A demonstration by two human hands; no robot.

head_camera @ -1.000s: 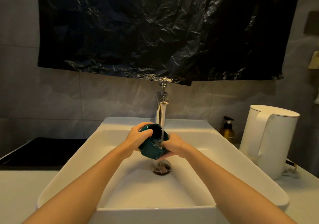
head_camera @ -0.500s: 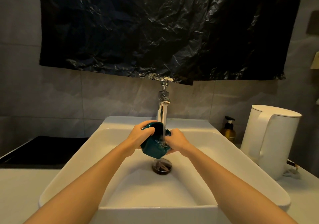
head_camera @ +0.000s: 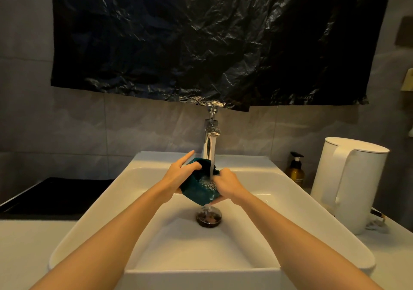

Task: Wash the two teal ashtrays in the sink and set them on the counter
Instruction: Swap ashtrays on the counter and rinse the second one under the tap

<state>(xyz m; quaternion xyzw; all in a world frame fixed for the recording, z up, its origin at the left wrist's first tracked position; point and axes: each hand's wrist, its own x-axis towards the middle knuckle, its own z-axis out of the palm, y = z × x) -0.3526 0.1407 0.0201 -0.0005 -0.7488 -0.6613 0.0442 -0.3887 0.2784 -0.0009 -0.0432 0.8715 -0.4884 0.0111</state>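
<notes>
Teal ashtray (head_camera: 196,193), glossy, rounded, gripped by left hand (head_camera: 176,176) and right hand (head_camera: 228,183)

I see dim, warm yellow light on the sink (head_camera: 201,277); the black plastic sheet (head_camera: 201,39) in the upper frame only glints. The faucet (head_camera: 209,146) glares. Straight lines bend near the frame edges.

Arms extended, the left grip (head_camera: 178,175) and right grip (head_camera: 228,185) clasp the ashtray (head_camera: 196,192) between them, left forefinger straight.

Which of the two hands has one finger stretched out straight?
The left hand: its index finger points up, off the glossy teal ashtray, while the right hand has its fingers all curled on it.
</notes>
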